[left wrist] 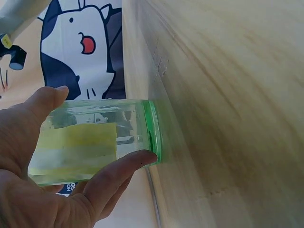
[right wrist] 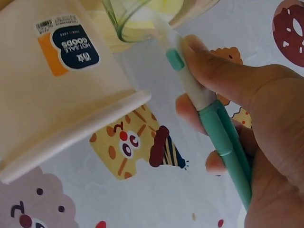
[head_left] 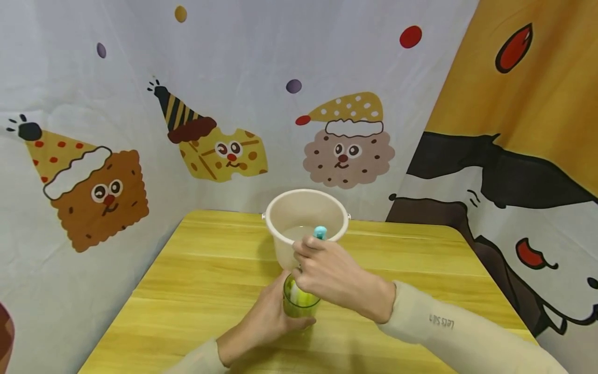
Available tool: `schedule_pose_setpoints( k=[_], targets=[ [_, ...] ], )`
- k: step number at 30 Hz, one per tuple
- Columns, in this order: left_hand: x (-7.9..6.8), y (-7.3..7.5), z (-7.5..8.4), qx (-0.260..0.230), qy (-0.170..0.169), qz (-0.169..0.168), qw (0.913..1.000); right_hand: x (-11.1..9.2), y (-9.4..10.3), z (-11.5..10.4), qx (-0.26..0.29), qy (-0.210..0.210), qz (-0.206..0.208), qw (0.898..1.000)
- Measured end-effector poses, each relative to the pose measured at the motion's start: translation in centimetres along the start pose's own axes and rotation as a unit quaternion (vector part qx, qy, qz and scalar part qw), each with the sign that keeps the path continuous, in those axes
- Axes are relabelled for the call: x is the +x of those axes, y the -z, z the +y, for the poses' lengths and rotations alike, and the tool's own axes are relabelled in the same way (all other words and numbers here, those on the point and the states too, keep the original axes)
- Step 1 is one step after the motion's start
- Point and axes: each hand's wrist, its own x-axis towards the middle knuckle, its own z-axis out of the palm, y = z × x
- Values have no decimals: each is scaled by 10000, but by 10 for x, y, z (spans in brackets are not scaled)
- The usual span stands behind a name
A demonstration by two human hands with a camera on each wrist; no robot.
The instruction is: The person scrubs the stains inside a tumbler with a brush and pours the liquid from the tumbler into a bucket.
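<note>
My left hand (head_left: 259,319) wraps its fingers and thumb round a green-tinted clear glass (head_left: 299,310), whose base is right at the tabletop in the left wrist view. Through the glass wall shows the yellow and whitish sponge head (left wrist: 78,147) of a cup brush. Gripping the brush's teal and white handle (right wrist: 223,135) is my right hand (head_left: 331,275), just over the glass's mouth. The handle's light-blue end (head_left: 320,231) sticks up above the fist. In the right wrist view, the white neck of the brush enters the glass (right wrist: 116,21) past its rim.
A cream bucket (head_left: 280,249) stands just behind the glass, with a sticker (right wrist: 73,47) on its side. The wood-grain table (head_left: 210,259) backs onto a cloth (head_left: 252,62) printed with cartoon figures.
</note>
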Motion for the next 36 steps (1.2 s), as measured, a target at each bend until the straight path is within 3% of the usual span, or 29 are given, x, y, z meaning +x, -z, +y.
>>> schedule_pose_setpoints(
  k=[11, 18, 21, 26, 30, 36],
  targets=[
    [1, 1, -3, 62, -102, 19, 9999, 11, 8, 12, 84, 164, -603, 9980],
    [0, -1, -1, -12, 12, 15, 10000, 11, 3, 25, 1057, 23, -973, 9896],
    [0, -2, 0, -184, 85, -38, 9998, 9, -2, 31, 1789, -186, -1146, 9770],
    [0, -2, 1, -413, 96, -138, 9990, 2, -9, 36, 2919, -617, -1428, 9437],
    [0, -1, 2, -428, 82, -176, 9989, -2, -10, 37, 3440, -883, -1608, 9209],
    [0, -1, 2, -386, -40, -206, 9990, -10, -15, 37, 3912, -1224, -1591, 8982]
  ],
)
